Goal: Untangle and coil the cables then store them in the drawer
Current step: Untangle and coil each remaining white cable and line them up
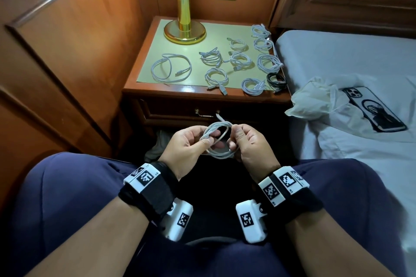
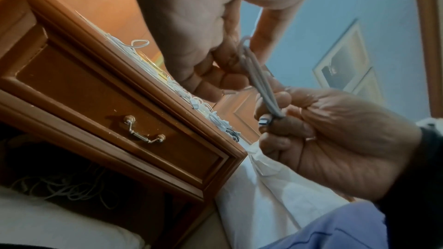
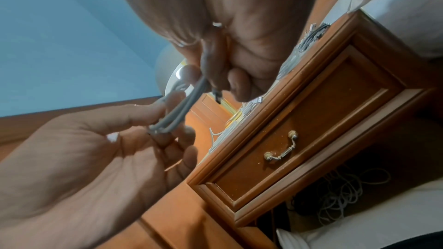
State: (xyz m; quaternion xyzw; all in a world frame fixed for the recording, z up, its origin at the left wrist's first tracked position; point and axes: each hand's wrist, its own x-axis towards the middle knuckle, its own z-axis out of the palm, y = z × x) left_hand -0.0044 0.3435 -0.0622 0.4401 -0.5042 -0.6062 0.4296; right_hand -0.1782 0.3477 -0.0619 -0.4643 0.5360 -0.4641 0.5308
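Midair, white cable coil (image 1: 217, 139) between hands, left hand (image 1: 188, 147) and right hand (image 1: 249, 144) pinching it

The person wears dark navy-blue trousers (image 1: 67, 204), smooth cloth with faint seams, over both thighs. The forearms are bare. Each wrist carries a wide black fabric strap (image 1: 153, 191) (image 1: 299, 200) holding white plastic blocks printed with black-and-white square markers. On the left strap (image 1: 144, 176), two blocks sit on top and one (image 1: 180, 220) hangs inward; the right strap (image 1: 283, 183) mirrors this, its inner block (image 1: 251, 220) fixed by a round metal screw.
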